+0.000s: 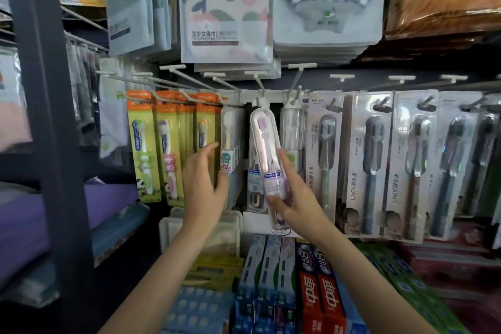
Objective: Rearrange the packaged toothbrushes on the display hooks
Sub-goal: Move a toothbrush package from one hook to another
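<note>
Clear-cased purple toothbrush (264, 160) sits frame centre, long axis near vertical, head up, top tilted left at its hook (260, 95), pinched low by right hand (294, 202). Left hand (203, 187) spread, holding nothing, thumb touching cream-brush case (227, 141). Orange kids' packs (162, 144) left, grey carded brushes (379, 160) right, toothpaste boxes (284, 279) below; neighbours close both sides.

White display hooks (189, 87) jut from a dark rack (311, 77) and carry the packs. Orange-topped children's toothbrush cards (168, 149) hang at the left, clear tube cases (229, 149) in the middle, and long grey blister packs (371, 160) at the right. Below, what seems a shelf holds toothpaste boxes (320, 293).
</note>
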The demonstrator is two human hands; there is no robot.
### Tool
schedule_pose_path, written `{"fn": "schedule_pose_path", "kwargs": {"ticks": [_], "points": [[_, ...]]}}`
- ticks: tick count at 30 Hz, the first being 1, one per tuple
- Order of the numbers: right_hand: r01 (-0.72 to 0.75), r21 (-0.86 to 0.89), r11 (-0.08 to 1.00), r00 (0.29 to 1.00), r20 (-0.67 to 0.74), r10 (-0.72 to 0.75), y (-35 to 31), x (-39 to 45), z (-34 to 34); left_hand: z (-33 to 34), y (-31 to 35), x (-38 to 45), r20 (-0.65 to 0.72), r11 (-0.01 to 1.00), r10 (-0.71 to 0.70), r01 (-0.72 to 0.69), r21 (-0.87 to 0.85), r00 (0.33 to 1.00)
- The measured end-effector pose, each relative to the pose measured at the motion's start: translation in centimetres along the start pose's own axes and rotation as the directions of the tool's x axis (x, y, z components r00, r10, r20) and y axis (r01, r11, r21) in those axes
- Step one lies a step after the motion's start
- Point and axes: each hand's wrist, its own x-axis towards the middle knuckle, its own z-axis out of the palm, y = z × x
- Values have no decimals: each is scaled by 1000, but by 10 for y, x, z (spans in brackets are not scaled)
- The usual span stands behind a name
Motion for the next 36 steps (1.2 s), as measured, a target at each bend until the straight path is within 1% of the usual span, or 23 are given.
{"fn": "schedule_pose_path", "kwargs": {"ticks": [4,7,8,9,10,11,12,13,14,15,17,18,20,22,23,24,26,28,30,32,33,34,36], "points": [[3,-79,997,1000,-25,-5,2,1,6,3,2,5,15,1000,-28,28,1,999],[-50,-159,986,998,-37,44,-2,-2,12,6,7,2,-13,1000,27,-26,17,1000],[-48,-219,975,996,-82,30,-4,-6,13,6,9,1,-25,998,58,-57,29,998],[-16,-297,955,985,-169,-36,-7,-11,13,6,10,0,-34,995,89,-88,38,995],[28,-365,931,951,-276,-137,-10,-17,10,5,11,-1,-40,993,114,-113,41,993],[59,-398,916,894,-388,-226,-12,-22,5,3,12,-2,-44,991,127,-126,37,991],[62,-396,916,828,-493,-269,-14,-26,-2,2,13,-2,-45,992,127,-126,26,991],[44,-375,926,769,-579,-271,-16,-29,-10,2,15,-2,-42,993,121,-121,12,992],[11,-345,939,729,-640,-244,-17,-29,-17,3,17,-3,-35,993,117,-117,-2,992],[-33,-309,950,717,-670,-193,-18,-28,-21,5,19,-3,-24,993,119,-119,-14,993],[-113,-247,962,765,-639,-74,-20,-23,-23,10,24,-4,-3,991,127,-127,-33,992],[-132,-241,961,792,-609,-44,-21,-19,-21,13,26,-5,2,990,133,-132,-39,991],[-118,-225,967,815,-578,-36,-24,-15,-21,18,30,-6,12,990,135,-134,-53,991],[-83,-109,991,830,-558,8,-27,-12,-28,20,33,-8,16,988,145,-144,-57,989],[-88,-61,994,844,-535,42,-29,-13,-32,21,35,-9,19,987,153,-151,-53,988],[-108,-53,993,857,-511,66,-30,-15,-38,21,35,-11,24,986,160,-159,-51,987],[-153,-130,980,883,-464,77,-32,-20,-55,21,35,-15,28,984,169,-167,-56,985],[-175,-291,941,918,-393,49,-42,-24,-78,23,34,-19,37,986,153,-150,-68,988],[-179,-494,851,959,-283,37,-58,-24,-102,28,34,-21,45,988,129,-124,-89,991],[-133,-691,710,991,-79,109,-71,-21,-118,34,37,-22,46,988,124,-119,-102,991],[-98,-746,658,988,5,153,-75,-22,-122,37,40,-22,49,987,125,-119,-103,991],[-79,-767,637,983,48,178,-75,-23,-125,39,43,-22,52,987,125,-119,-106,991],[-86,-759,646,987,25,162,-72,-30,-133,43,49,-22,57,984,139,-132,-118,989]]}}
